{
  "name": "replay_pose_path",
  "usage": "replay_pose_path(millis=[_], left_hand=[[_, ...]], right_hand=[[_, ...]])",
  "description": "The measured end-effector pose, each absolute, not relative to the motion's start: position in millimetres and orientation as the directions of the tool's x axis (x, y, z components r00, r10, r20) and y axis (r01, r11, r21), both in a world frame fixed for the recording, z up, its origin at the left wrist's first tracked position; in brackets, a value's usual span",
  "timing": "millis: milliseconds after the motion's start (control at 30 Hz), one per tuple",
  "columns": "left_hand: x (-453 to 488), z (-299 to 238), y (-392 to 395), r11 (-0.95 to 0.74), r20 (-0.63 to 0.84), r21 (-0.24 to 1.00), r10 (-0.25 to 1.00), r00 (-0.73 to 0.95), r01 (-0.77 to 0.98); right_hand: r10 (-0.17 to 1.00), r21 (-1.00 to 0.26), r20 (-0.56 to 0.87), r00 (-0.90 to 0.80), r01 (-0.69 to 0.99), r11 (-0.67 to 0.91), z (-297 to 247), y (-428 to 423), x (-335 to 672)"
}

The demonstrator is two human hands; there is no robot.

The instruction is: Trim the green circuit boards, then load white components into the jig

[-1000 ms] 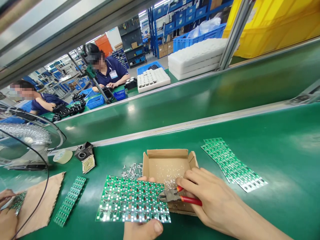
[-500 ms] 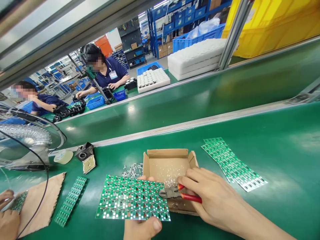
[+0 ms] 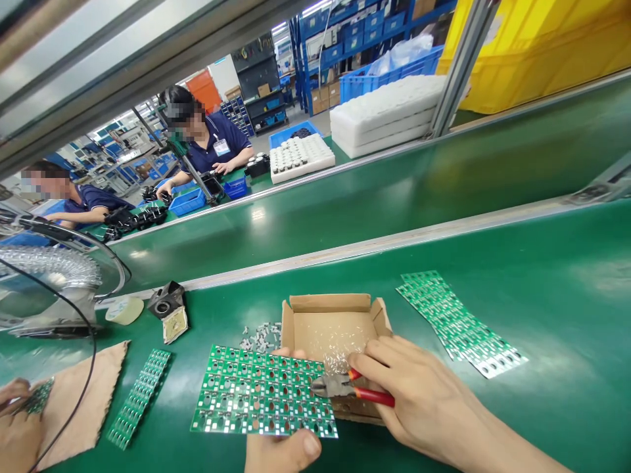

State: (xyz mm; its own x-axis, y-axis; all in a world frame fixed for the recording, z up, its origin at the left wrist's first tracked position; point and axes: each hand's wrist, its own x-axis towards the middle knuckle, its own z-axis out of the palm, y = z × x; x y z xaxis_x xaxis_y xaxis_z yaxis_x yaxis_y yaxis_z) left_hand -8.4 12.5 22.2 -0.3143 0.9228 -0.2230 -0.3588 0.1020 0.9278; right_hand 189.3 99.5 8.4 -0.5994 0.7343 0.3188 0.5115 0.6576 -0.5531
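A green circuit board panel (image 3: 246,394) with rows of round holes is gripped from below by my left hand (image 3: 283,450), thumb along its near edge. My right hand (image 3: 414,387) is closed around red-handled cutting pliers (image 3: 332,386). Their jaws lie at the right part of the panel, on a row of its holes. Under and behind both hands sits a shallow cardboard box (image 3: 330,315) with many tiny shiny clippings inside. Small grey parts (image 3: 261,336) lie in a heap left of the box.
More board panels (image 3: 456,315) are stacked at right, and another panel stack (image 3: 140,397) is at left. A co-worker's hands (image 3: 20,420) work over a tan cloth (image 3: 89,407). A tape roll (image 3: 125,310) and black device (image 3: 168,303) stand near the metal rail (image 3: 315,257).
The pliers' jaws have shifted slightly left and up over the panel, with my right hand following. The panel has moved very slightly right. A co-worker at far left has lowered a hand from the face.
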Motion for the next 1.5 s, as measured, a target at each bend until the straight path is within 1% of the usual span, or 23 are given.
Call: replay_pose_path(millis=[133,300,467,667,800,867,967,1067,1167,1300,1433,1500], left_hand=[[-10.6,18.6,10.6,0.104,-0.235,0.926,0.912,-0.337,-0.364],[-17.1,7.2,3.6,0.115,-0.265,0.921,0.884,-0.384,-0.371],[-25.1,-2.1,-4.5,0.244,-0.366,0.919,0.820,-0.440,-0.309],[-31.0,-6.1,-7.4,0.262,-0.357,0.928,0.827,-0.434,-0.264],[-37.0,-17.0,-16.7,0.318,-0.408,0.911,0.791,-0.456,-0.263],[-37.7,-19.9,-18.9,0.315,-0.420,0.904,0.778,-0.468,-0.289],[-34.4,-17.0,-15.6,0.264,-0.391,0.911,0.797,-0.461,-0.316],[-29.8,-10.6,-9.9,0.241,-0.371,0.916,0.812,-0.450,-0.320],[-28.0,-8.0,-7.7,0.243,-0.381,0.913,0.794,-0.474,-0.327],[-29.4,-10.4,-8.5,0.236,-0.373,0.921,0.770,-0.518,-0.311],[-31.9,-12.5,-10.9,0.278,-0.391,0.918,0.757,-0.524,-0.284],[-31.5,-11.6,-10.7,0.280,-0.392,0.917,0.770,-0.504,-0.286]], right_hand=[[0.739,-0.581,0.284,-0.611,0.503,0.639,12.0,100.7,192.9],[0.734,-0.607,0.277,-0.620,0.479,0.634,14.3,105.3,196.3],[0.708,-0.612,0.227,-0.669,0.467,0.638,14.8,102.6,193.9],[0.706,-0.597,0.235,-0.669,0.474,0.647,14.2,99.7,192.3],[0.714,-0.592,0.250,-0.654,0.480,0.647,11.0,98.3,191.9],[0.719,-0.596,0.236,-0.654,0.487,0.639,10.3,97.3,191.9],[0.717,-0.608,0.199,-0.668,0.490,0.625,11.2,97.2,192.6],[0.719,-0.613,0.203,-0.665,0.486,0.623,13.3,100.2,192.9],[0.721,-0.616,0.230,-0.654,0.475,0.628,14.3,103.2,192.0],[0.722,-0.629,0.218,-0.657,0.471,0.619,13.3,102.9,190.5],[0.717,-0.638,0.232,-0.658,0.453,0.623,12.7,101.3,189.6],[0.719,-0.647,0.237,-0.653,0.446,0.619,12.6,100.9,189.0]])
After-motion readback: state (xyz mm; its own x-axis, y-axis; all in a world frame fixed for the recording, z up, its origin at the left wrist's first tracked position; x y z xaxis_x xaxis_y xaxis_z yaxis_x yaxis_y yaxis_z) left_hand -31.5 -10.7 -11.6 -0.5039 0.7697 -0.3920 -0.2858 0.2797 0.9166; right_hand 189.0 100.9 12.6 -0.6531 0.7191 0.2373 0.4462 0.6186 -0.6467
